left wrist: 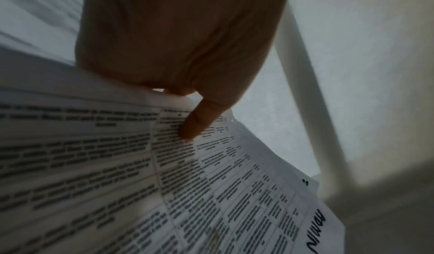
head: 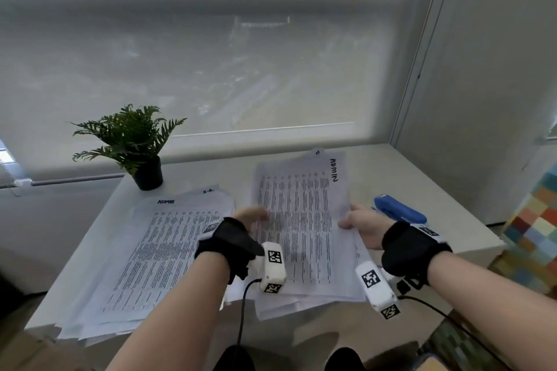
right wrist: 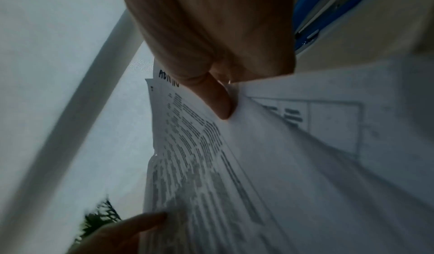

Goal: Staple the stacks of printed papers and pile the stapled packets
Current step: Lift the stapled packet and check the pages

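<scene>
white desk point(head: 422, 178) by window blind point(head: 211, 69); potted fern point(head: 129, 141) at back left. both hands, left hand point(head: 250, 215) and right hand point(head: 361, 224), pinch raised paper stack point(head: 301, 214); paper pile point(head: 156, 253) left, blue stapler point(head: 401, 211) right.

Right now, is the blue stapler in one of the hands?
No, the blue stapler lies on the table beyond the right hand, and both hands hold the paper stack.
</scene>
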